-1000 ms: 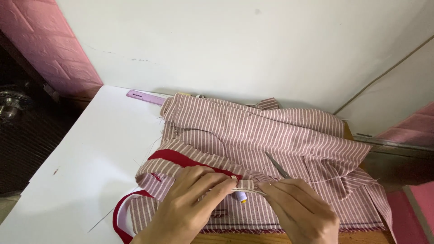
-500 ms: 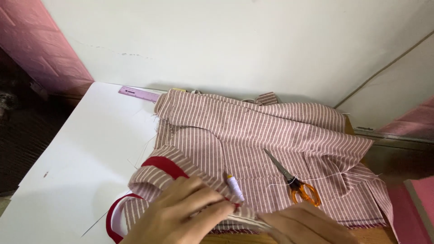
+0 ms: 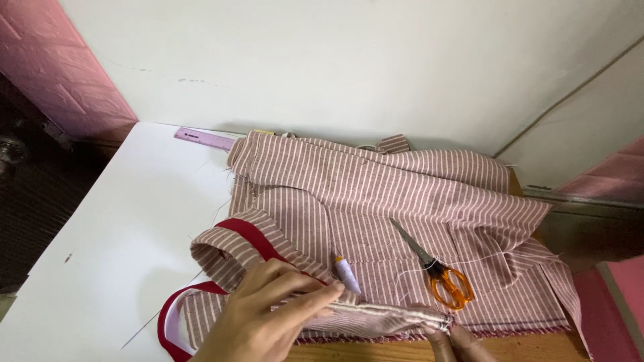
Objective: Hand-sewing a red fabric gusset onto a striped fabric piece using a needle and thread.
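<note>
Striped garment (image 3: pixel 402 194): pink-and-white striped fabric with red trim (image 3: pixel 248 234) at a curved opening, spread over the right half of a white table (image 3: pixel 100 268), its near hem folded into a narrow strip along the front edge. Left hand (image 3: pixel 268 315): at 7 o'clock of the garment, fingers extended and nearly flat, pressing the folded hem down, pinning rather than gripping. Right hand (image 3: pixel 459 338): at 5 o'clock, mostly cut off by the frame; fingertips pinch the right end of the folded hem. White thread spool (image 3: pixel 347 275): lying on the fabric just beside the left fingertips, at their 1 o'clock. Scissors (image 3: pixel 436 268): orange handles, blades closed and pointing toward 11 o'clock, resting on the fabric at 12 o'clock of the right hand. Purple ruler (image 3: pixel 204 139): on the table at the garment's 10 o'clock, one end tucked under the fabric.
</note>
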